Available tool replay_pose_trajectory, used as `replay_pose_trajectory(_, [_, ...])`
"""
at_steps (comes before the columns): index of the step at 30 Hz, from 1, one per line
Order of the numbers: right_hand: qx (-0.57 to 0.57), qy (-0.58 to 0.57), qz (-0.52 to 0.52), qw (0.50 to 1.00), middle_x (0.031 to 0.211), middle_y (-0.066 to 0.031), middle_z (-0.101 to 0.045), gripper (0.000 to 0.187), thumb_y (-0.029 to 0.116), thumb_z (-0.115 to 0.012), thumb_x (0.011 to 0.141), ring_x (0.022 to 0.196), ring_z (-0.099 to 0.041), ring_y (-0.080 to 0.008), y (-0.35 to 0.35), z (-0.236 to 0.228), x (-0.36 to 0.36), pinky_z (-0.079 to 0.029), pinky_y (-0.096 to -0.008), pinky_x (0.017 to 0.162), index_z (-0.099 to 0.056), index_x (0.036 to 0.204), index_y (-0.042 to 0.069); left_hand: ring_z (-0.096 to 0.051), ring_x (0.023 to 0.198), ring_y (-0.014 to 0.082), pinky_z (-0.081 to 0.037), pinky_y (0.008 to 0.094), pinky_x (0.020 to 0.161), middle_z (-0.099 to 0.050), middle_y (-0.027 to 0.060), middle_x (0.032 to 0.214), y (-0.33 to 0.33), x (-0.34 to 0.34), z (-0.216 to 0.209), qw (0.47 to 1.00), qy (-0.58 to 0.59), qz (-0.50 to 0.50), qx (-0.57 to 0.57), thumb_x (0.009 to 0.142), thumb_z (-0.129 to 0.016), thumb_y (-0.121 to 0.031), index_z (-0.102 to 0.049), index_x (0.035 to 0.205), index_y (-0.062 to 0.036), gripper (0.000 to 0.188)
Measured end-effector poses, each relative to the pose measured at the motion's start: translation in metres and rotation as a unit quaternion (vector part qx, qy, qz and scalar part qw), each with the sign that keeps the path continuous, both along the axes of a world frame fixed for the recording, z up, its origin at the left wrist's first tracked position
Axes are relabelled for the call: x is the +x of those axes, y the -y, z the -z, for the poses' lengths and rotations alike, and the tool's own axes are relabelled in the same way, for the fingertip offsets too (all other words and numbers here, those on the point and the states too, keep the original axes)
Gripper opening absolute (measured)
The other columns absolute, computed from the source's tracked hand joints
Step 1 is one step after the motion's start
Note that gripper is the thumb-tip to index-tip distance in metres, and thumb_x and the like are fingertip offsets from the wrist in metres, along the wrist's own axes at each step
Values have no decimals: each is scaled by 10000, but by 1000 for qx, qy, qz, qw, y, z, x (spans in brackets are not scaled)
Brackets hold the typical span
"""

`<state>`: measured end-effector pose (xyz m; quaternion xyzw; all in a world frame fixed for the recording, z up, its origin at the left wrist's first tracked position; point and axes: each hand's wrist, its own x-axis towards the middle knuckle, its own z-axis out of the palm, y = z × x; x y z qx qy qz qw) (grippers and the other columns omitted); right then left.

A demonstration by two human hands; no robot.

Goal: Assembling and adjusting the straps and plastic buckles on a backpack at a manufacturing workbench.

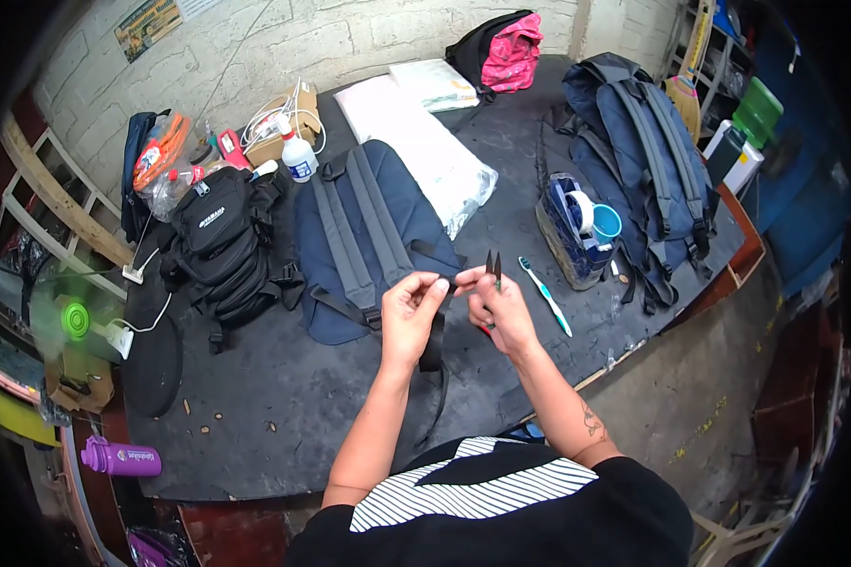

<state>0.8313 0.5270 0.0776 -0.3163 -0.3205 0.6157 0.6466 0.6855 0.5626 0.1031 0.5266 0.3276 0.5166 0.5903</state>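
Over the middle of the black table, my left hand (409,317) is closed in a pinch on a black strap (432,350), whose length hangs below the fingers. Beside it my right hand (501,307) is closed around a pair of small scissors (494,265); the dark blades point up and away from me. Its index finger and thumb reach toward the strap's end by my left fingertips; whether they grip it I cannot tell. Just beyond lies a navy backpack (411,194), its grey shoulder straps facing up. A white and teal toothbrush (545,295) lies right of my right hand.
A black bag (219,222) and spray bottle (297,151) are at left. White plastic-wrapped packages (402,128) lie behind. At right stand a blue pouch (563,222) holding a cup (606,223) and another backpack (624,142). A purple bottle (121,457) is by the table's left edge (151,493).
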Motion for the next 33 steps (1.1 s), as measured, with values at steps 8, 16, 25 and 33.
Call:
replay_pose_trajectory(8, [-70,9,-140,988,852,-48,-580,351,80,-716,740,753,-532,-81,59,11,-22,-414,-218,619,-524,1030,38,-585,830,158,-491,275,753,-587,89,906,16,-18,-35,978,148,20,144,862,-489,-17,-529,1094,-8,235])
replay_pose_trajectory(16, [112,149,-272,944,881,-71,-599,151,-26,-579,721,869,-564,-161,87,3,3,-419,-276,778,-619,862,11,-535,689,101,-459,223,570,-499,18,777,50,-47,64,959,23,79,-272,822,-680,-106,-328,853,-131,354])
replay_pose_trajectory(25, [114,437,-205,868,936,-145,-650,176,174,-449,928,728,-646,-283,-27,22,-31,-498,-406,648,-421,1027,31,-620,774,288,-472,371,698,-614,152,823,56,-33,50,940,-304,7,154,733,-588,-35,-668,781,8,103])
replay_pose_trajectory(33, [0,404,53,913,598,-50,-533,210,136,-693,739,550,-511,-89,-68,52,-48,-402,-272,489,-538,797,8,-469,1086,311,-324,470,923,-485,149,1215,16,-37,16,735,-596,-212,244,646,-693,-92,-698,766,-106,122])
